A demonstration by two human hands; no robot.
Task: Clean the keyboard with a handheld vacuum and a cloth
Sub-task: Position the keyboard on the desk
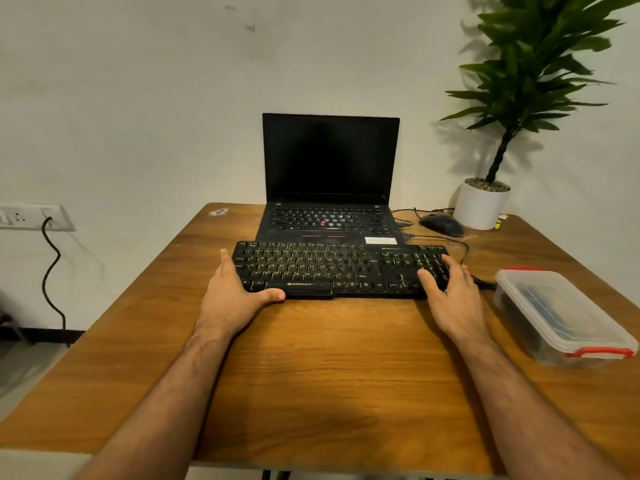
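Wooden table [311, 358] against a pale wall: we take hold of the keyboard [339, 270] at both ends.

Our keyboard lies flat near the table's middle, just in front of an open, dark-screened laptop [330, 174]. Our left hand [235, 296] wraps its left end, thumb pressed on the front edge; our right hand [450, 292] rests on the number pad, fingers spread and not closed around anything. Beside it to the right sits a lidded clear plastic box [561, 313] with red clips; farther back, a mouse [441, 224] and a potted plant [485, 202]. We see no vacuum or cloth out, so we judge the cleaning unstarted: everything is left to do.
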